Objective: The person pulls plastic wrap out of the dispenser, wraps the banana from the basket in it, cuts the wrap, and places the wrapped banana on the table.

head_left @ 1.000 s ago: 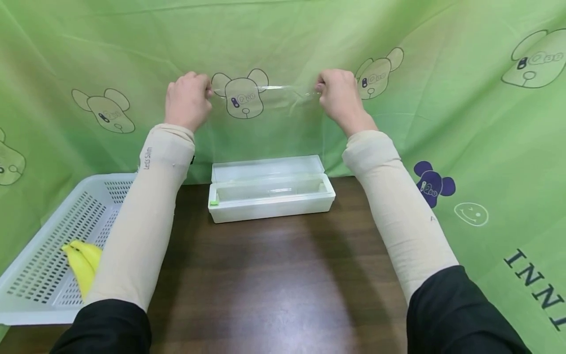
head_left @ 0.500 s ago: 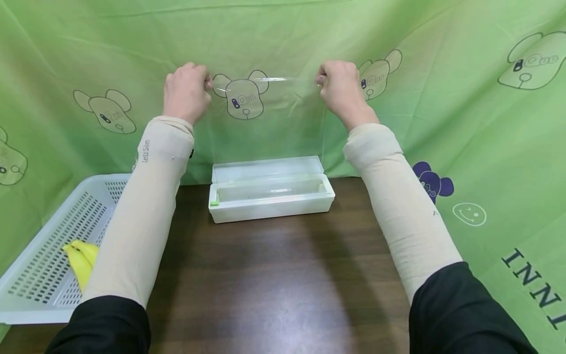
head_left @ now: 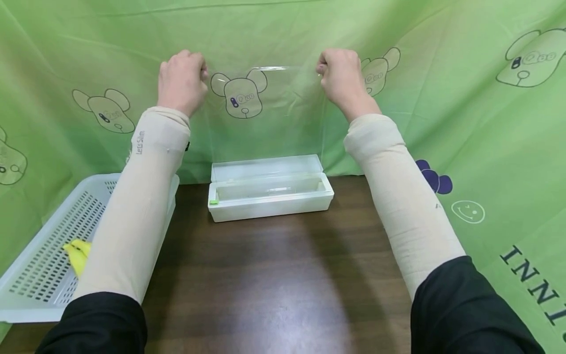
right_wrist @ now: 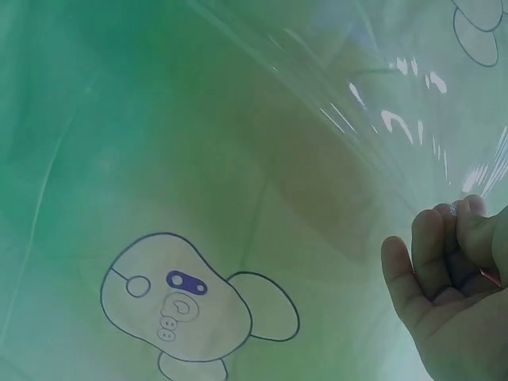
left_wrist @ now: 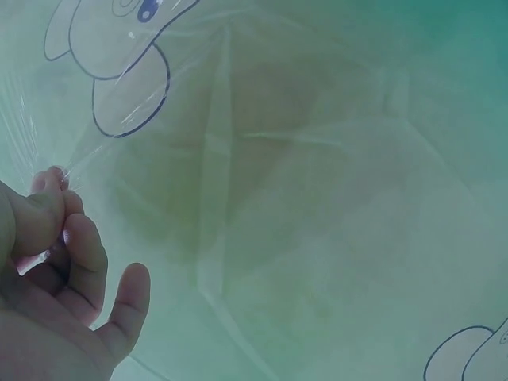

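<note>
A sheet of clear plastic wrap (head_left: 283,98) is stretched upright between my two raised hands, its lower part reaching down to a white wrap dispenser box (head_left: 269,209). My left hand (head_left: 182,82) pinches one upper corner between thumb and forefinger; in the left wrist view the other fingers curl loosely. The opposite corner is pinched by my right hand (head_left: 345,81), where creases in the film (right_wrist: 397,119) fan out from the fingertips in the right wrist view. The box's lid (head_left: 267,168) stands raised at the back, and a small green piece (head_left: 214,202) sits at its left front.
A white perforated basket (head_left: 37,260) stands on the left, partly behind my left forearm, with yellow bananas (head_left: 77,255) inside. Behind the brown table (head_left: 265,275) hangs a green printed curtain (head_left: 283,29), close to the box's back.
Both hands have risen, drawing the plastic wrap higher above the box. My left hand has also shifted slightly left. The box and basket stay put.
</note>
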Demonstrator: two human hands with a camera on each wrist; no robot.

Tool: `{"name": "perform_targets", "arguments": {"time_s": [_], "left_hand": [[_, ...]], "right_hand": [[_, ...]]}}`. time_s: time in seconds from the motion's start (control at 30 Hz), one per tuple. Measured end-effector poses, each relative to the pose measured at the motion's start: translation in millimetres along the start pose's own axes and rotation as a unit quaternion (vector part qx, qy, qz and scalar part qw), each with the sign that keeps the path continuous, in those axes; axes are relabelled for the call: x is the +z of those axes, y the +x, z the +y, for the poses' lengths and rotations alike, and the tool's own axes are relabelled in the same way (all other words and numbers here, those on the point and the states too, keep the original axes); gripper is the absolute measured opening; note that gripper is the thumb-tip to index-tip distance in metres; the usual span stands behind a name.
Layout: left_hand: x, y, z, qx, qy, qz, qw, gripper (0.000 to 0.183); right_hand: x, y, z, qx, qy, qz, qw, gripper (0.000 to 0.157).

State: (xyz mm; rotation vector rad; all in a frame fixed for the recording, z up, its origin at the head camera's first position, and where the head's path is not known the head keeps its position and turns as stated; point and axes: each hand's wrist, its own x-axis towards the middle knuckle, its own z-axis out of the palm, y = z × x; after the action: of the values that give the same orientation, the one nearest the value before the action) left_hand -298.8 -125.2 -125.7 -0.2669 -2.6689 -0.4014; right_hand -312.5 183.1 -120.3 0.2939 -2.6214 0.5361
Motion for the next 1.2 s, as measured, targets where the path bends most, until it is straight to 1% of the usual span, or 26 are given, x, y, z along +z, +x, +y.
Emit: {"name": "perform_targets", "arguments": {"time_s": [0.27,0.57,0.7,0.77,0.87,0.93,1.1,1.2], "left_hand": [[-6.9,2.4,1.8,-0.011,0.000,0.000,0.9999,0.026],[-12.3,5.2,0.9,-0.014,-0.001,0.009,0.9999,0.026],[-15.4,4.4,1.8,-0.018,-0.003,0.003,0.9998,0.027],[-18.1,2.5,2.7,-0.020,-0.006,-0.003,0.9998,0.027],[-23.5,-4.2,4.7,-0.018,-0.012,-0.011,0.9997,0.027],[-28.0,-12.0,6.4,-0.016,-0.024,-0.014,0.9995,0.026],[-40.0,-36.7,12.5,-0.019,-0.070,-0.034,0.9968,0.028],[-43.2,-49.3,16.6,-0.018,-0.089,-0.040,0.9950,0.028]], "right_hand": [[-6.8,4,-6,0.018,-0.005,-0.010,1.000,0.021],[-11.8,11,-9,0.025,-0.010,-0.017,0.999,0.022],[-13.6,11,-11,0.028,-0.012,-0.022,0.999,0.023],[-15.5,10,-13,0.032,-0.012,-0.031,0.999,0.024],[-21.0,6,-16,0.039,-0.009,-0.047,0.998,0.026],[-26.1,0,-18,0.042,-0.006,-0.053,0.998,0.027],[-36.2,-19,-20,0.004,-0.002,-0.024,1.000,0.025],[-39.8,-32,-18,-0.022,-0.004,-0.002,1.000,0.023]]}}
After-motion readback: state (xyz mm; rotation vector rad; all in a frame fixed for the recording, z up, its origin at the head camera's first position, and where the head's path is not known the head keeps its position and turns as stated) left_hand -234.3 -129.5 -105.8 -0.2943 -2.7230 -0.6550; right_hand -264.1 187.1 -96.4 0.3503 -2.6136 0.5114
